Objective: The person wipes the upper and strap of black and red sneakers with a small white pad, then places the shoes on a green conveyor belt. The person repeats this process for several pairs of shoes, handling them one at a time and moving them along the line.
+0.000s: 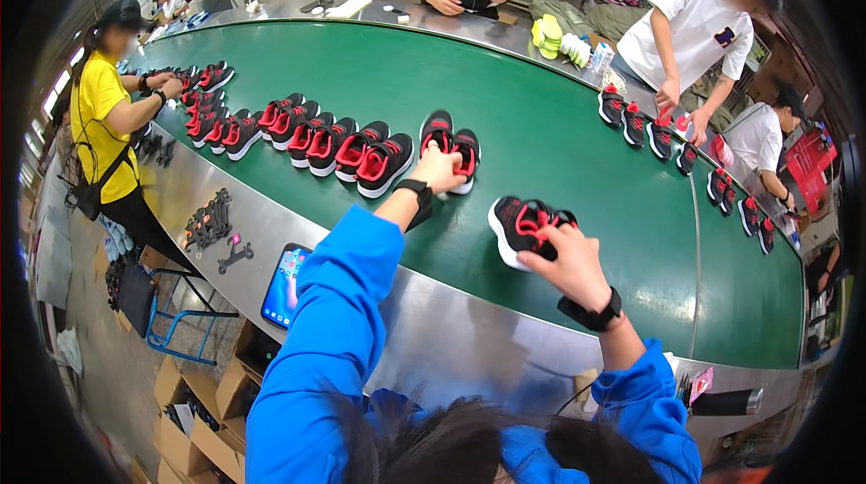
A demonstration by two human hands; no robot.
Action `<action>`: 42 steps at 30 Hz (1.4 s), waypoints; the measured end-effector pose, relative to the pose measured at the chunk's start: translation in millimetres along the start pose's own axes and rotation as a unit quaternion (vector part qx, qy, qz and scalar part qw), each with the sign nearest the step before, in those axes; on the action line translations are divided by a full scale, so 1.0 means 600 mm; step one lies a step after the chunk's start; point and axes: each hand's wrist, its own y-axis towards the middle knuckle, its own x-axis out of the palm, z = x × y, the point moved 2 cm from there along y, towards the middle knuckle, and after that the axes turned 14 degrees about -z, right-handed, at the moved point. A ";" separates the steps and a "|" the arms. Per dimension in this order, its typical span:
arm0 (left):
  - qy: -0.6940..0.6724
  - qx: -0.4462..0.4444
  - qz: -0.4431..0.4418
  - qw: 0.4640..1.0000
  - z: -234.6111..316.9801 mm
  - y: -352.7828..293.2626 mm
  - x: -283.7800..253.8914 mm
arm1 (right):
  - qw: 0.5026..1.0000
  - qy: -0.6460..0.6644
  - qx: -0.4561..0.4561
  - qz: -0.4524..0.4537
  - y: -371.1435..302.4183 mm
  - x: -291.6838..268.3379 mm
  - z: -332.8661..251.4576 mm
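My left hand is closed at the heels of two black sneakers with red lining and white soles. The left sneaker stands upright beside the right sneaker on the green conveyor belt. Closer to me, my right hand grips more black-and-red sneakers by their openings, with thumb and fingers pinching them. They look like a pair, tilted so that a white sole shows on the left; my fingers partly cover them. Black bands circle both my wrists.
A row of similar sneakers runs along the belt to my left. On the metal edge lie a phone and small black hooked pieces. Co-workers stand around the belt; one in white handles sneakers on the far right side.
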 end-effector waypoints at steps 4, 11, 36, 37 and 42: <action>0.048 0.075 0.052 0.995 -0.003 -0.080 0.007 | 0.988 -0.077 -0.011 0.130 0.074 0.045 0.010; 0.058 0.021 0.085 0.995 0.003 -0.166 0.009 | 0.992 -0.098 0.021 0.076 0.124 0.172 0.011; -0.202 0.012 0.150 0.968 0.137 -0.334 0.160 | 0.646 0.636 0.298 0.298 0.369 -0.061 0.719; -0.194 0.011 0.153 0.969 0.135 -0.337 0.164 | 0.653 0.640 0.281 0.291 0.385 -0.050 0.734; -0.145 0.008 0.139 0.980 0.188 -0.321 0.147 | 0.631 0.665 0.162 0.365 0.508 -0.050 0.774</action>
